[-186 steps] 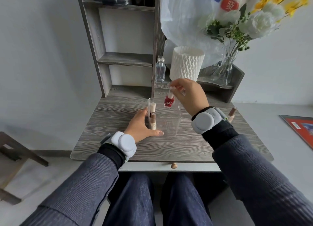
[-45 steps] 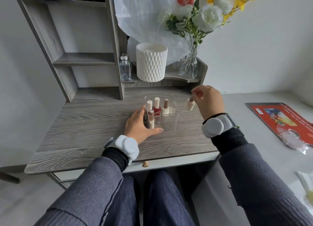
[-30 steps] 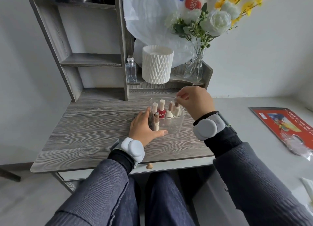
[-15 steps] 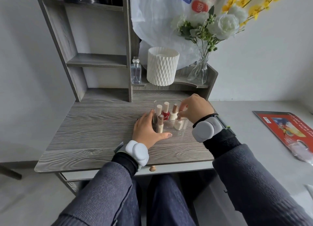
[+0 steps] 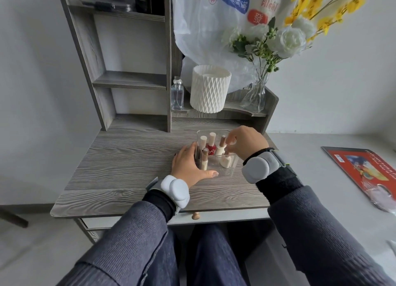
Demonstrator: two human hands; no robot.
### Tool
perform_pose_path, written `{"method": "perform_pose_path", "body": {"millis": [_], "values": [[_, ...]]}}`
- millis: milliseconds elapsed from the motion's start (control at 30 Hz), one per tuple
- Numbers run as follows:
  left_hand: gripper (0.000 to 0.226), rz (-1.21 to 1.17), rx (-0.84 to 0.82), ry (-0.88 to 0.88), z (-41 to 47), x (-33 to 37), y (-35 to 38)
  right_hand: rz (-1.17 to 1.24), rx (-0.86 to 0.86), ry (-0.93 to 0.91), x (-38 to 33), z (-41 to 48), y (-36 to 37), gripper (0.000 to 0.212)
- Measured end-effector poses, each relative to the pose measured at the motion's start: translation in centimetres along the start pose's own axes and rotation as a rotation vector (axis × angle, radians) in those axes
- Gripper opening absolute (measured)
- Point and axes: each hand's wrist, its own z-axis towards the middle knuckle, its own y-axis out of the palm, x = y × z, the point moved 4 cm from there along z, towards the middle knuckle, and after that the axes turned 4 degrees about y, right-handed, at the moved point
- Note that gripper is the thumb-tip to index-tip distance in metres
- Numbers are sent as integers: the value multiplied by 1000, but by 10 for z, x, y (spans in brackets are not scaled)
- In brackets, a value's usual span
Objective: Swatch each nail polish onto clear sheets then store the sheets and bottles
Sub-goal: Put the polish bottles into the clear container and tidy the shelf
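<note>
- The clear box [image 5: 215, 171] sits on the worktop [image 5: 128, 168] with five bottles upright in it; the right hand [image 5: 246, 144] reaches over its right rim, fingers [image 5: 229, 149] curled down and apparently pinching the hidden cap of the pale bottle [image 5: 226, 162] at the near right corner
- If those fingers come away skewed, the pale bottle may tip; the brown-capped bottle [image 5: 221, 147] just behind it could go over too
- The left hand [image 5: 188, 168] lies flat against the box's left wall, thumb stretched along the front, gripping nothing; if that brace slackens, the light box may slide
- The red bottle [image 5: 211, 149] stands close to its neighbours; a knuckle could knock it
- No sheets are in view, so whether they are stored cannot be told
</note>
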Motion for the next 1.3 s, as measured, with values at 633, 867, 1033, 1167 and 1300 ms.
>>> {"method": "perform_pose_path", "body": {"millis": [633, 867, 1033, 1167, 1300], "values": [[85, 133, -299, -189, 5, 9, -98, 168, 264, -184, -68, 15, -24, 19], [79, 36, -156, -144, 16, 26, -157, 182, 276, -225, -101, 21, -40, 22], [72, 76, -31, -99, 29, 40, -195, 184, 280, -256, -131, 29, -56, 24], [65, 100, 35, -64, 40, 48, -225, 169, 298, -288, -157, 36, -70, 21], [55, 154, 118, -21, 51, 59, -256, 159, 303, -332, -185, 52, -85, 21]]}}
